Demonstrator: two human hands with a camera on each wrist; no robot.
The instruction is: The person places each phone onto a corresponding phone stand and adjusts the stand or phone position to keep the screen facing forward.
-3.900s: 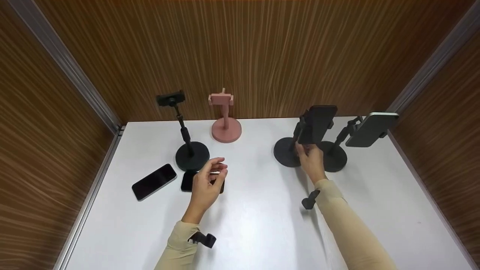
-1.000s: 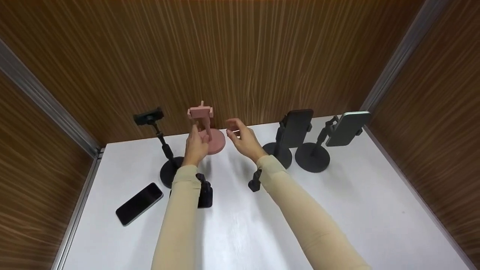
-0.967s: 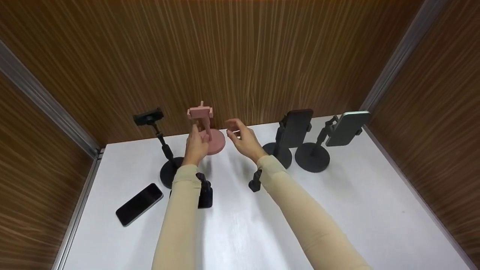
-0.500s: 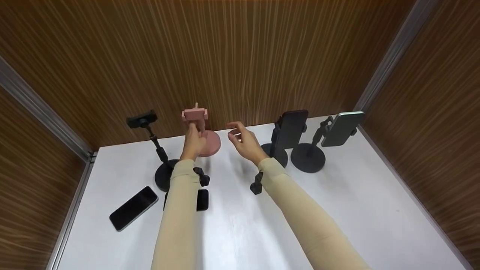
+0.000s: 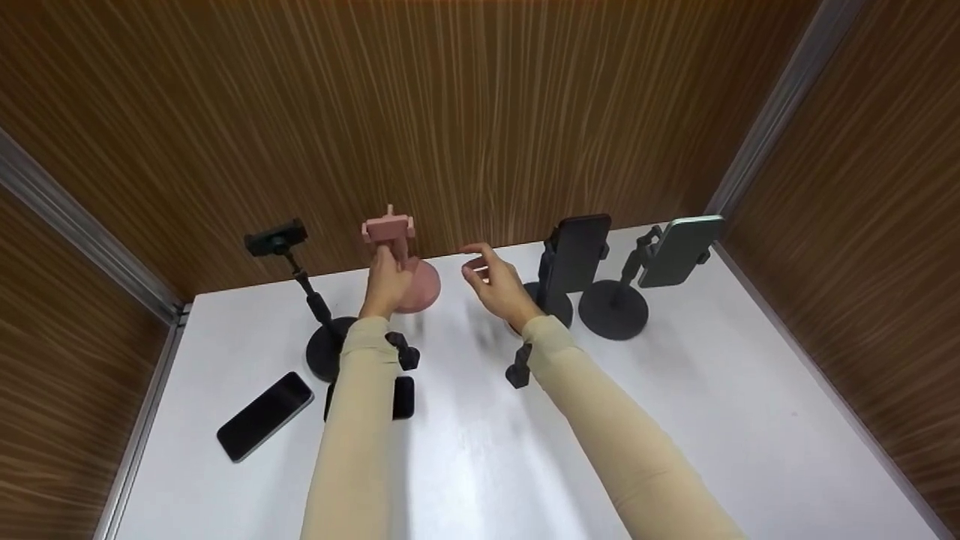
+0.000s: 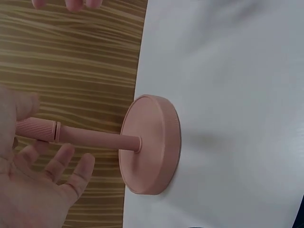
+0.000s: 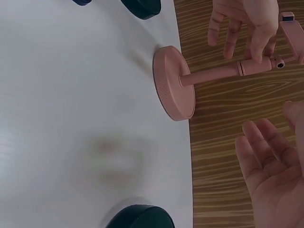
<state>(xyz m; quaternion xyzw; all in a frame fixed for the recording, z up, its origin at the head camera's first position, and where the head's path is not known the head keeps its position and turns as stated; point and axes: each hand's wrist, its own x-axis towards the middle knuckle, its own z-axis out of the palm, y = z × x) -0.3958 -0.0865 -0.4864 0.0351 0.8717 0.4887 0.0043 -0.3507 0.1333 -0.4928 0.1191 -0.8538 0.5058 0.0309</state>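
A pink phone stand (image 5: 422, 286) stands upright at the table's back edge, its round base (image 6: 147, 147) flat on the table. My left hand (image 5: 387, 285) grips its post just below the clamp head. In the right wrist view the thumb and forefinger of the left hand (image 7: 247, 21) pinch the ribbed collar (image 7: 255, 67), while the other fingers extend loosely. The stand's clamp (image 5: 388, 228) holds nothing. To the right of the stand hovers my right hand (image 5: 501, 289), apart from it, fingers loosely bent and nothing in them; its palm (image 7: 278, 190) shows in the right wrist view.
A black phone stand (image 5: 319, 309) without a phone is at left. Two black stands at right carry a dark phone (image 5: 581, 253) and a pale-edged phone (image 5: 681, 252). One phone (image 5: 265, 416) lies at front left; another phone (image 5: 403, 397) is partly under the left forearm. Wood-grain walls enclose the table.
The right hand has left the black stand at right and come to the middle. My left hand has moved from above the phone to the pink stand and taken hold of its post.
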